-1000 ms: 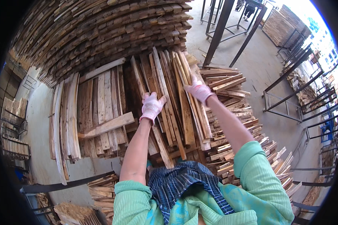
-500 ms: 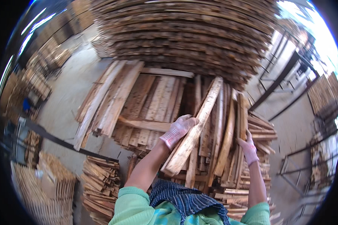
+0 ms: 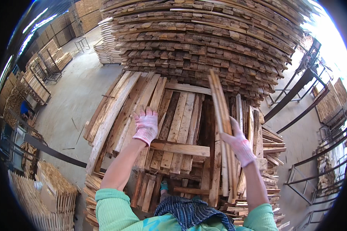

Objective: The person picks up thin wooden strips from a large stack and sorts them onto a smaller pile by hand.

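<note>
The right hand (image 3: 240, 145) is clamping a long thin plank (image 3: 221, 115) near its middle; it looks stiff, light, splintery. The left hand (image 3: 145, 125) is resting flat, fingers spread, on the leaning boards (image 3: 181, 119).

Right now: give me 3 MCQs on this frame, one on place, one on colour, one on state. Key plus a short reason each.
1. Where is the left hand?
A. on the leaning planks
B. on the concrete floor
C. on a metal rack

2. What colour are the sleeves?
A. red
B. light green
C. black

3. How is the thin board by the right hand placed?
A. flat on the floor
B. buried in the big stack
C. gripped and raised on edge above the pile

Key: 1 A, the gloved palm rests on planks propped against the tall stack. 2 B, both cuffs show light green. 3 C, the fingers wrap the board and its far end stands up in front of the stack.
</note>
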{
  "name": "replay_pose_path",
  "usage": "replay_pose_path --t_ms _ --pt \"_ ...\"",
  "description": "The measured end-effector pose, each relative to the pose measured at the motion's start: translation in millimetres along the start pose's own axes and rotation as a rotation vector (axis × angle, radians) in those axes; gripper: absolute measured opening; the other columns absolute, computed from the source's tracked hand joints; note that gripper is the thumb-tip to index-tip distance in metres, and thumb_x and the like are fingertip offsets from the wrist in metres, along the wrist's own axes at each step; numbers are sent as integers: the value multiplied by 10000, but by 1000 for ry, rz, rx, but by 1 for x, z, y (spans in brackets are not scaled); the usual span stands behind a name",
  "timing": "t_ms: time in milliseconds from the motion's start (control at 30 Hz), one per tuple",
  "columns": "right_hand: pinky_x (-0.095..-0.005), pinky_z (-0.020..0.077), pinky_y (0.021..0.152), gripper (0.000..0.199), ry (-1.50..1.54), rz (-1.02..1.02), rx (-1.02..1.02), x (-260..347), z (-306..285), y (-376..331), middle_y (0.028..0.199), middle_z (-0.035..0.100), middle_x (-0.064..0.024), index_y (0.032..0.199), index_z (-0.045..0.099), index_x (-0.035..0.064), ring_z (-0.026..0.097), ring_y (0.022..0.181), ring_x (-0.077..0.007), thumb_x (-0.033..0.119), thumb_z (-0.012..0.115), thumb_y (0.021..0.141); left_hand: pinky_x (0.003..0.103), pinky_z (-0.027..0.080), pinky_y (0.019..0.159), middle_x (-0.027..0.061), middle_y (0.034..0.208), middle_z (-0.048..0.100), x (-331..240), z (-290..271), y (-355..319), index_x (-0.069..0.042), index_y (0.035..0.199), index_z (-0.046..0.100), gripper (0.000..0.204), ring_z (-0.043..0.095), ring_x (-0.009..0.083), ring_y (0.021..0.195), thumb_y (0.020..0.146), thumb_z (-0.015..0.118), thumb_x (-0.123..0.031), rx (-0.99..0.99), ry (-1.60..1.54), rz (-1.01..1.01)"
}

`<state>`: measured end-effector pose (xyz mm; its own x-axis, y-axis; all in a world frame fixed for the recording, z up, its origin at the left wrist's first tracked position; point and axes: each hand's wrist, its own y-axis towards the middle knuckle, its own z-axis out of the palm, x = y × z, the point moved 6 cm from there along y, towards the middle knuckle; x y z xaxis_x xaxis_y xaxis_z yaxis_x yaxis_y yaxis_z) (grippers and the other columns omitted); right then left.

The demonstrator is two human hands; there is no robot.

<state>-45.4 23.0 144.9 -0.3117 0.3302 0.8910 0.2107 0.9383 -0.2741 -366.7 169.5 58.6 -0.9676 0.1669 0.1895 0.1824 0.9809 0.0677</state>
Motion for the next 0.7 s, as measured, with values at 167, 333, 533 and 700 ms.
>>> replay_pose_path --t_ms 167,333,533,700 --pt "-401 586 712 859 -253 132 91 43 106 61 1217 611 -248 1602 166 111 670 900 -278 147 666 905 700 147 1183 216 1622 273 18 -35 1 -123 1503 407 572 157 511 1508 949 534 -188 244 -199 -49" --pt "-476 530 937 895 -808 80 -27 18 175 109 1263 508 -392 1609 51 51 637 1120 -435 220 607 928 692 269 1126 228 1569 331 30 -17 0 -124 1470 421 709 264 511 1470 850 709 -313 198 -211 3" --pt "-562 572 751 667 -805 -165 -141 56 235 94 1197 528 -393 1554 213 85 674 900 -508 287 485 981 633 442 957 124 1347 591 59 -29 15 -120 1271 567 486 545 383 1246 914 539 -450 213 -320 168" --pt "-555 512 948 799 -450 -25 -30 70 319 102 1336 400 -461 1587 141 120 588 1118 -574 192 567 915 585 452 981 73 1329 622 113 -7 20 -189 1222 628 397 511 370 1319 922 497 -414 165 -444 202"
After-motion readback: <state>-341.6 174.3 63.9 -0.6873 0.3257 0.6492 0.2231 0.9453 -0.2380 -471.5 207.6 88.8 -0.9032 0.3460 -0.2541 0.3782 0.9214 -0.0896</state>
